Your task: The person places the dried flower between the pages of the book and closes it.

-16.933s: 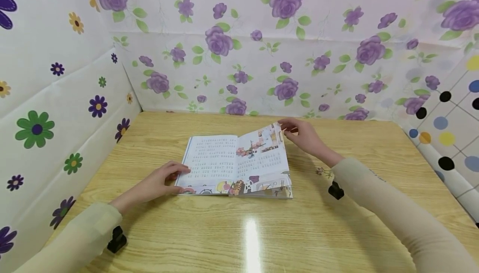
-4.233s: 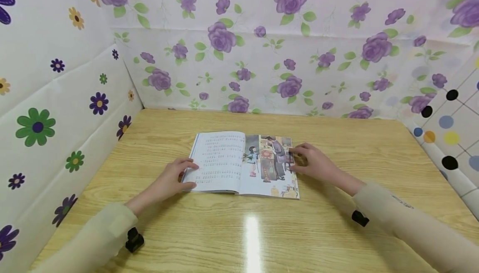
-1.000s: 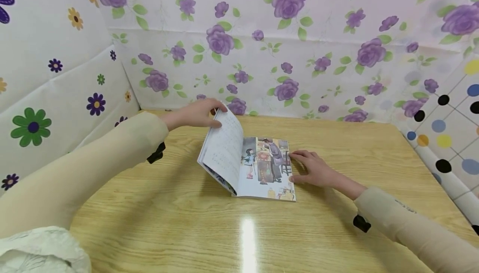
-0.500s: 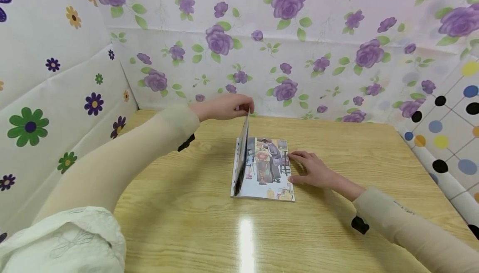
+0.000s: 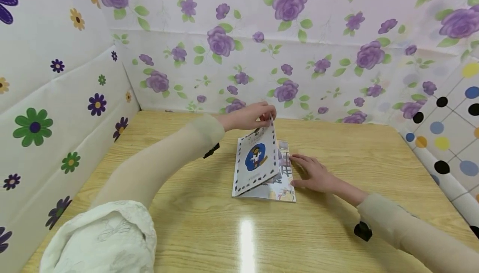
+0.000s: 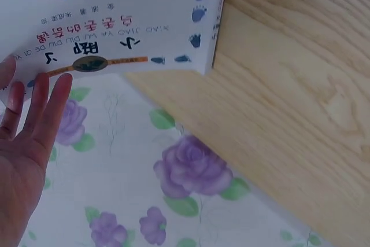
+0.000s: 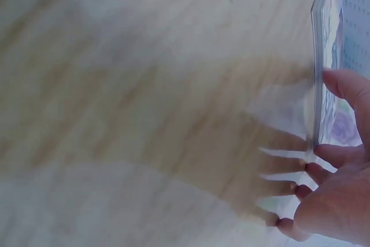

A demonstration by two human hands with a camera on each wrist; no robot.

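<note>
A picture book (image 5: 265,161) lies on the table with its front cover (image 5: 258,156) swung most of the way over to the right. The cover carries a blue oval picture and a border of small dark footprints. At its top right corner, my left hand (image 5: 250,116) pinches the cover between thumb and fingers; in the left wrist view the cover (image 6: 133,27) is close to the fingers. Beneath it, an illustrated page (image 5: 286,181) shows at the right. My right hand (image 5: 312,174) rests at the right edge, thumb and fingertips touching the book (image 7: 319,56).
The wooden table (image 5: 202,231) bears a bright light reflection near the front. A floral sheet (image 5: 318,36) hangs behind it, with patterned sheets at the left (image 5: 67,111) and right (image 5: 449,152). Each wrist has a small black device strapped under it.
The left hand has lifted the left-hand pages and cover and carried them over to the right, so the front cover now faces up at a tilt. The right hand has stayed at the right edge.
</note>
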